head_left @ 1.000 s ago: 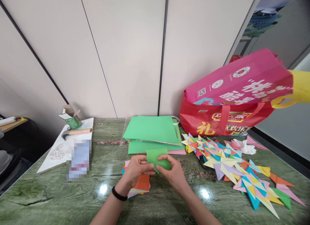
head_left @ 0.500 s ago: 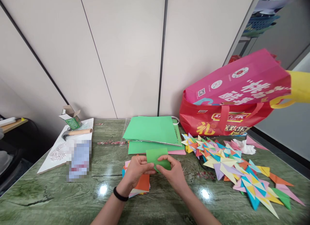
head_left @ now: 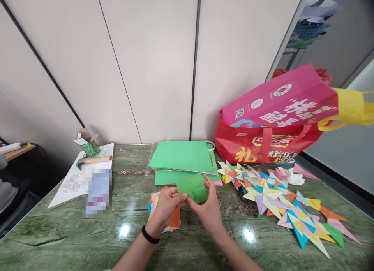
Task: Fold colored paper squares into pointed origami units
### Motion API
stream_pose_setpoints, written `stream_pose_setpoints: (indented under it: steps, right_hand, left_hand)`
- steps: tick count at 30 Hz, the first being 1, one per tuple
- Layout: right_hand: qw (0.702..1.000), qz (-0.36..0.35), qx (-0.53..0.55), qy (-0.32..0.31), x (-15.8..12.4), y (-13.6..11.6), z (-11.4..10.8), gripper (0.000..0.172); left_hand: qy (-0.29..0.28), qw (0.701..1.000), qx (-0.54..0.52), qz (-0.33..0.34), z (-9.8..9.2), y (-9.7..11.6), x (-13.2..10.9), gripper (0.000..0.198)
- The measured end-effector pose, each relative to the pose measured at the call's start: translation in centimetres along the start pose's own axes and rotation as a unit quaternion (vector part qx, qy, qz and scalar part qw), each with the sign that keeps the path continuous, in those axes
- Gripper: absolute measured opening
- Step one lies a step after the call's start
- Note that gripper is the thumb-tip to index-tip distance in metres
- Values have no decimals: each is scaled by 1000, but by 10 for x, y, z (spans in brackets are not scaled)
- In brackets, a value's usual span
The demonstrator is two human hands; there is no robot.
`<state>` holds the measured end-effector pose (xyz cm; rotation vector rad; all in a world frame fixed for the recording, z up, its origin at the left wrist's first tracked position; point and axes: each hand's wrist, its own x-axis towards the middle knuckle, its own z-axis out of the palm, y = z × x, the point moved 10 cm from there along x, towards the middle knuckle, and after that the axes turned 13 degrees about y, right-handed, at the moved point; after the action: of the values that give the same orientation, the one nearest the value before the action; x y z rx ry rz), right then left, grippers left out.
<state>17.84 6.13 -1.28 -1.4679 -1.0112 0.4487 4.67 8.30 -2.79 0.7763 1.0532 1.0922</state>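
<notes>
A small green sheet of paper with creases across it is held up above the table between both hands. My left hand, with a black band at its wrist, pinches the sheet's lower left edge. My right hand grips its right side, thumb at the lower edge and fingers at the upper right corner. Partly hidden beneath my left hand lies a stack of small coloured paper sheets, orange on top. Just behind the hands rest larger green sheets in a clear sleeve.
Many folded paper pieces spread over the right of the green marbled table. Behind them stands a red bag with a pink bag in it. At left, a white board carries a hammer and a small box.
My right hand's fingers have shifted from the front of the green paper to its right edge and upper corner. The paper now tilts, showing its crease lines. The view has turned slightly.
</notes>
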Motion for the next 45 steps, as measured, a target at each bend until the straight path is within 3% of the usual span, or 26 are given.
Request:
stream_pose_setpoints:
  steps: [11, 17, 23, 29, 34, 40, 42, 45]
  right_hand:
    - [997, 15, 60, -45, -2, -2, 6, 67]
    - [962, 115, 205, -140, -12, 6, 26, 60]
    - [946, 118, 238, -184, -20, -1, 32, 63]
    - [967, 97, 192, -137, -15, 5, 25, 61]
    - [969, 91, 182, -139, -15, 6, 27, 60]
    - [957, 124, 200, -170, -13, 15, 31, 53]
    - [960, 132, 195, -150, -7, 22, 25, 51]
    - [967, 123, 188, -117, 2, 25, 16, 44]
  left_hand:
    - [25, 1000, -7, 2, -3, 1, -9, 30]
    - [52, 999, -13, -8, -21, 9, -14, 34]
    - [78, 997, -8, 24, -35, 16, -13, 30]
    - [48, 999, 22, 12, -23, 2, -12, 37]
    - [48, 999, 14, 3, -24, -1, -11, 37]
    - [77, 997, 8, 13, -38, 12, -8, 30]
    - [98, 995, 6, 24, -49, 21, -6, 26]
    - [87, 994, 56, 32, -54, 28, -5, 26]
